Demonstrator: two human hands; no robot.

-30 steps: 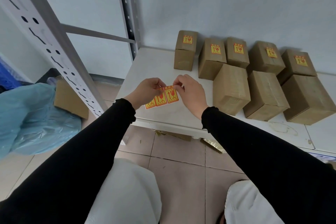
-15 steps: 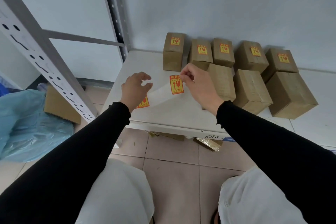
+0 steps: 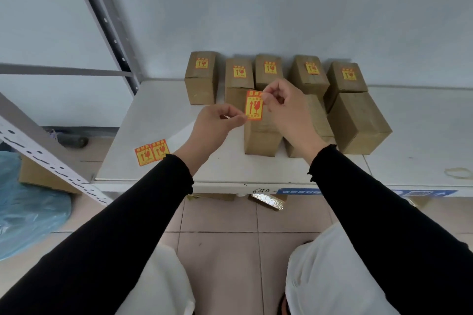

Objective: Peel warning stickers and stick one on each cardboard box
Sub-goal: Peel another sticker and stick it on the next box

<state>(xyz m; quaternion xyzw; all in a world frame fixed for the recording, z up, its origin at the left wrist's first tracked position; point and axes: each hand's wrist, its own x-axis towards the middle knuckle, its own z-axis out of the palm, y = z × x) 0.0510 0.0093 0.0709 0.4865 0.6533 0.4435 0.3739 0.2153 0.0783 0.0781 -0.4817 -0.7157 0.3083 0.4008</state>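
Careful: your right hand and left hand pinch the peeled sticker with closed fingers, so it may curl or land crooked on the unlabelled box beneath.

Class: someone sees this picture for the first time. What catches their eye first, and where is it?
First, the orange-and-yellow warning sticker at centre, pinched between the left hand and right hand above an unlabelled brown cardboard box. Next, the back row of five labelled cardboard boxes along the wall, then two spare stickers at the white table's left edge.
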